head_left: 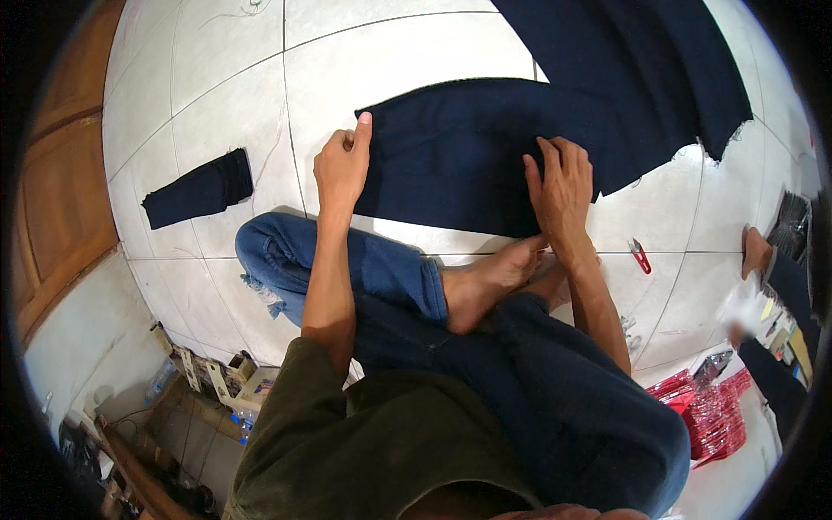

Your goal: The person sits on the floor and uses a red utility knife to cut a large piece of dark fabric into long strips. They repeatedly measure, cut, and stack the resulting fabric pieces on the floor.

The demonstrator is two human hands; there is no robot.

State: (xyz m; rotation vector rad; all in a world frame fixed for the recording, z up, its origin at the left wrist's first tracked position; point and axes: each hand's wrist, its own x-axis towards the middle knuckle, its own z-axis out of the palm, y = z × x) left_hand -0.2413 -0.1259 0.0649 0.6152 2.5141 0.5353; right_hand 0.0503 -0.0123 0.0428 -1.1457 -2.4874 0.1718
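Note:
A dark navy piece of cloth lies spread on the floor in front of my crossed legs. At its left edge, near the far corner, my left hand is closed, thumb extended along the edge and fingers curled. My right hand rests on the right part of the same cloth, its fingers stretched and slightly apart. Further right, a larger dark navy cloth with a frayed edge adjoins or overlaps it; where one ends I cannot tell. Red-handled thread snips lie right of my right wrist.
A folded dark cloth lies at the left on the white tiled floor. A wooden door stands at the far left. Red shiny packages sit at the lower right, near another person's foot. A sewing-machine-like object is lower left.

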